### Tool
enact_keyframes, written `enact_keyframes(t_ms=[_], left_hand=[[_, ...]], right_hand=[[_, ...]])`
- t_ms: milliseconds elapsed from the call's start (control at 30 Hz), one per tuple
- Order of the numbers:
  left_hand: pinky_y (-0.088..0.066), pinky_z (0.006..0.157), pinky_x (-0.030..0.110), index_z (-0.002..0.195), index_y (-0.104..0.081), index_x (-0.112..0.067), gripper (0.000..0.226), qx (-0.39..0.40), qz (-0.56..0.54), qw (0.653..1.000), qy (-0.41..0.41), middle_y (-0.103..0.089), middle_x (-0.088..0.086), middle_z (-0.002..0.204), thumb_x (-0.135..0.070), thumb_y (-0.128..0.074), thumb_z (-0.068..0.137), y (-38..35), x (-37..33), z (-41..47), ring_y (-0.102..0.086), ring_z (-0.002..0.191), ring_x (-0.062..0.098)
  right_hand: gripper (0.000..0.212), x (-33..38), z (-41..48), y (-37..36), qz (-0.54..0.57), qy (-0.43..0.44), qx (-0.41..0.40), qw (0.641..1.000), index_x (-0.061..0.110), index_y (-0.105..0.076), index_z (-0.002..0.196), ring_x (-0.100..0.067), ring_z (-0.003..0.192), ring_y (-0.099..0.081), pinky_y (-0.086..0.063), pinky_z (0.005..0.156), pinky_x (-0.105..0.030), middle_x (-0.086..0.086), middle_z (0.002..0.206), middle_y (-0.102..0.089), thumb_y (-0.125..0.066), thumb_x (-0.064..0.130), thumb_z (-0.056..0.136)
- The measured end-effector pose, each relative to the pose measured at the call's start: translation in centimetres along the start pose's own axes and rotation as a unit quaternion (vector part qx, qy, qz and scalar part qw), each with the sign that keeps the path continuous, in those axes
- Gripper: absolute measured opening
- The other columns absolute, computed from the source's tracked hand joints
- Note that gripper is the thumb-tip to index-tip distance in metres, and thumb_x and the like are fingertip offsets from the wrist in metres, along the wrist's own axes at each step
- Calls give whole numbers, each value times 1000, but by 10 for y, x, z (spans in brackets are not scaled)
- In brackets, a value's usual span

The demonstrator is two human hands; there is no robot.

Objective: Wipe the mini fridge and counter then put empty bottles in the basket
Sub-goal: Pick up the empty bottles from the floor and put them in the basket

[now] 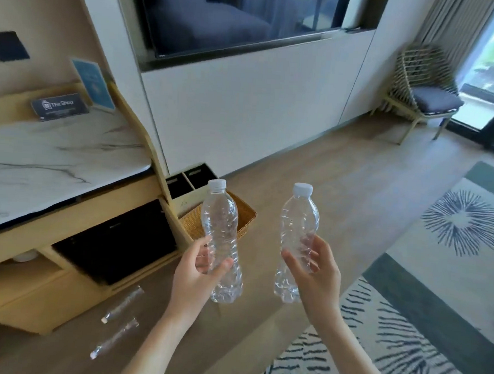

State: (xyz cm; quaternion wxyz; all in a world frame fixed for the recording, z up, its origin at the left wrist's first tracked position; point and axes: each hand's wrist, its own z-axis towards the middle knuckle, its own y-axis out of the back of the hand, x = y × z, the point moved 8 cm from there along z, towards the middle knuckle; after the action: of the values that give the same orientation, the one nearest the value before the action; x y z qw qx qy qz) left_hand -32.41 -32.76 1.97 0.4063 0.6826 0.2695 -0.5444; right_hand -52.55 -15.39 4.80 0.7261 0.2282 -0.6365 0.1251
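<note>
Two clear, ribbed plastic bottles with white caps stand upright in the air, both empty. The left hand (pixel 194 276) has its grip closed round the left bottle (pixel 222 243); the right hand (pixel 315 275) clasps the right bottle (pixel 297 236) low on its body. Behind the left bottle a woven wicker basket (pixel 245 215) sits on the wood floor (pixel 313 173). Two more bottles (pixel 123 303) lie on the floor by the dark mini fridge (pixel 115 242), under the white marble surface (pixel 53 163). A patterned rug (pixel 436 285) lies to the right.
</note>
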Motion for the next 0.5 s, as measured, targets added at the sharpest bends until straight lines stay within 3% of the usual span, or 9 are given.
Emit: enact_keyframes(t_ms=[233,367,500], left_hand=[[-45,80,20,120,-50,-56,61,5,-7,1000,19,-62,-20,116,-68,-72,64,-118,-32,15,-55,100,-15],[-44,82,20,121,-52,-52,64,-14,-5,1000,26,-62,-21,117,-69,-71,63,-133,-39,28,-56,102,-13],[-47,84,19,119,-55,-48,60,-61,-11,997,47,-63,-18,116,-61,-74,64,-126,-32,50,-58,105,-6]], right_hand=[[52,-19,71,90,-24,-8,6,1000,29,-59,121,-2,98,-63,-52,90,-26,15,111,-66,-84,33,75],[51,-27,105,96,-27,-13,30,999,31,-58,120,-6,101,-63,-52,92,-28,16,110,-66,-84,33,75],[49,-35,141,73,-16,-22,71,997,35,-58,117,-2,100,-63,-51,86,-20,17,110,-67,-83,33,75]])
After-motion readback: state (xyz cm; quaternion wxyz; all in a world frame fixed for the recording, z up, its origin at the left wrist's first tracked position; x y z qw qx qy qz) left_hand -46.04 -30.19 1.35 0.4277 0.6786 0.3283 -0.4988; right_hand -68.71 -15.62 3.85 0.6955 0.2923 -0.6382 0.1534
